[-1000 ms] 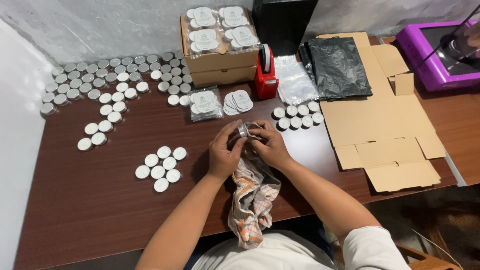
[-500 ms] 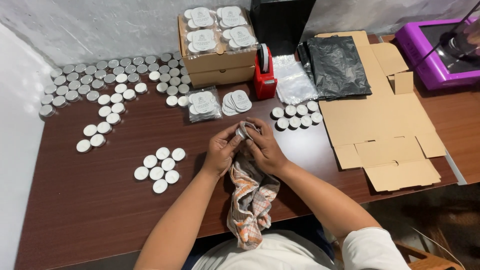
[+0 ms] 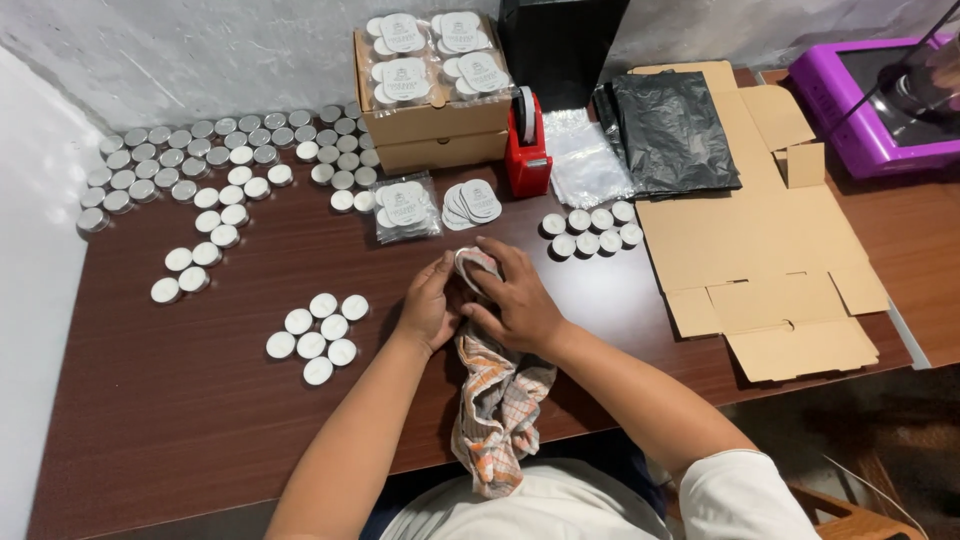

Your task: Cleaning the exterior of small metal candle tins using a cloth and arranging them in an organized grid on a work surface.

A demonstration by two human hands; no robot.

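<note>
Since the frame 1.0 s ago our hands have barely shifted; the small round tin was bare at the fingertips then, now it's mostly wrapped in the cloth.

Nearest us, at 6 o'clock, the checked cloth [image 3: 497,400] hangs off the worktop [image 3: 180,430] edge toward our lap, its upper end bunched up into the hands. Our left hand [image 3: 430,305] cups it from 9 o'clock, fingers curled shut round the cloth and the tin [image 3: 470,262] inside; only a sliver of rim shows at the top. Our right hand [image 3: 515,300] lies over it from 3 o'clock, fingers spread & pressed on the cloth, grip closed on the same bundle. Tin sits between both hands, approx mid-worktop.

At 9 o'clock, near the left hand, a cluster of white-lidded tins [image 3: 318,335]. At 1 o'clock, a smaller group of tins [image 3: 592,230] just beside flat brown cardboard [image 3: 770,270], which spreads out to 3 o'clock.

Further out at 12: a clear bag of labelled tins [image 3: 405,208], a fan of round labels [image 3: 470,203], a red tape dispenser [image 3: 527,150]. Clear plastic bags [image 3: 585,165] & a black bag [image 3: 672,130] at 1 o'clock.

Far side: rows of silver tins [image 3: 190,165] at 10–11 o'clock, stacked cardboard boxes [image 3: 432,125] w/ packed tins on top at 12, a purple machine [image 3: 880,110] at 2 o'clock.
</note>
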